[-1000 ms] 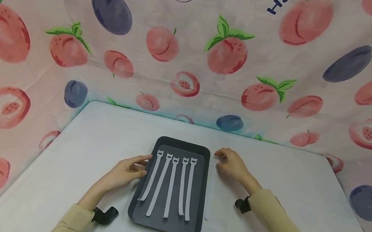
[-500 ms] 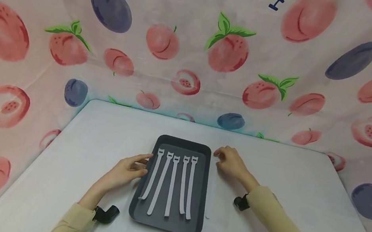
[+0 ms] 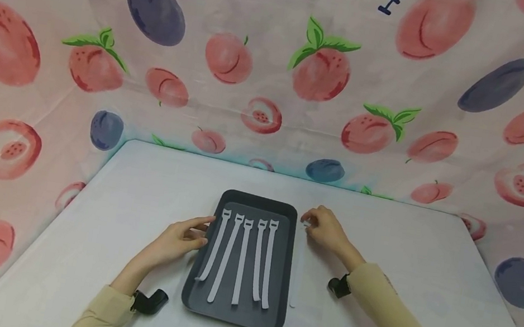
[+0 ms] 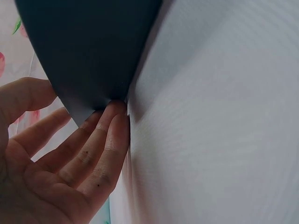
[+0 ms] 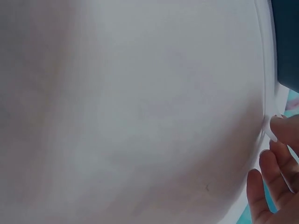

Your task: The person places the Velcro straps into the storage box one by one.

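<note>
My left hand rests relaxed with straight fingers against the dark tray; my right hand pinches a white strap (its upper end) beside the tray.

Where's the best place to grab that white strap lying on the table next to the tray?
Probably its far end, beside the right hand. The white strap lies flat on the table, parallel to the tray and just off its right rim. Pinch the end from above and from the right, and peel upward; the tray wall blocks the left side.
</note>
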